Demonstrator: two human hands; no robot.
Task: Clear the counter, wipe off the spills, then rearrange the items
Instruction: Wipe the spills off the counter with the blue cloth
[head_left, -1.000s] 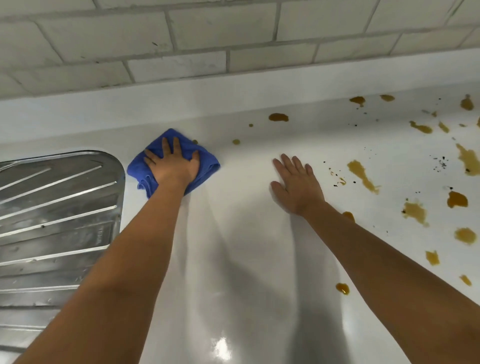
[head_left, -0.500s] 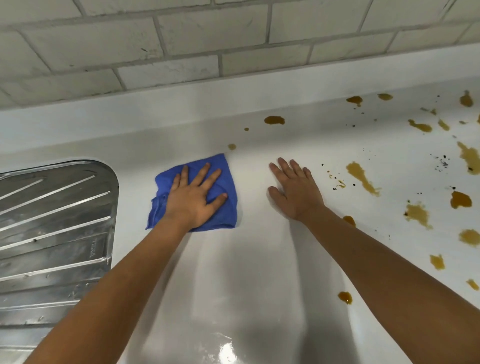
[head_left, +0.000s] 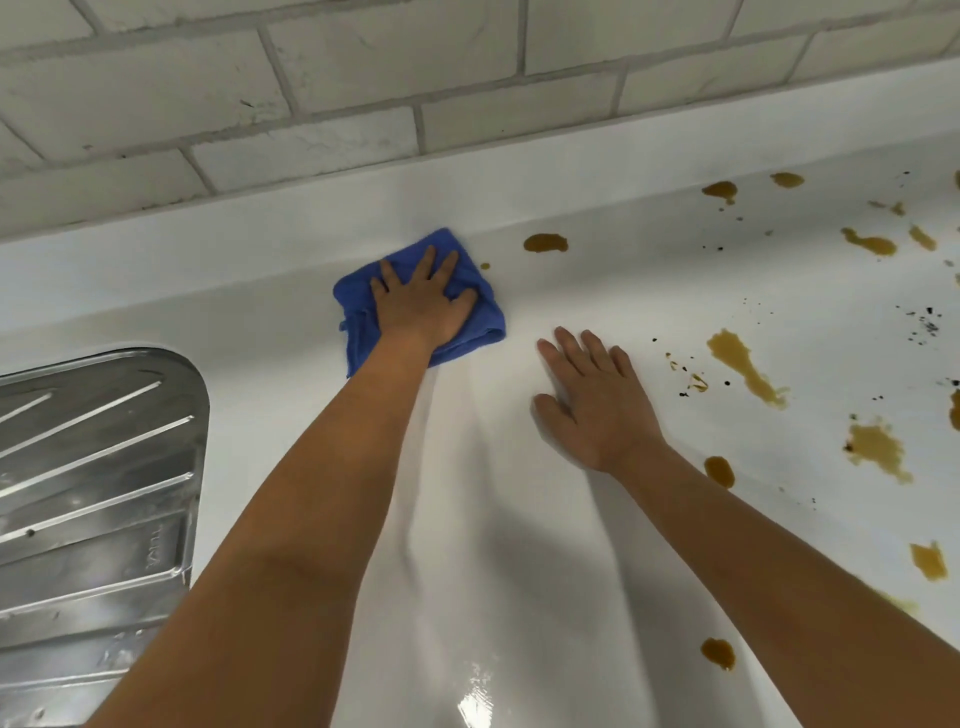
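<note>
A folded blue cloth (head_left: 488, 317) lies on the white counter (head_left: 519, 519) near the back upstand. My left hand (head_left: 423, 304) presses flat on it with fingers spread and straight. My right hand (head_left: 592, 400) rests flat on the bare counter to the right of the cloth, fingers straight. Brown spills dot the counter: a small drop (head_left: 484, 266) just right of the cloth, a larger blot (head_left: 544, 242) beyond it, and several more, such as a long streak (head_left: 743, 366), across the right side.
A steel sink drainboard (head_left: 93, 493) with ridges fills the left edge. A white upstand (head_left: 208, 260) and grey brick tiles (head_left: 311, 93) close off the back. Black specks (head_left: 927, 325) lie among the spills at the right.
My left hand has slid the blue cloth away from me and to the right, up to the back of the counter near the small drop. My right hand has stayed in place.
</note>
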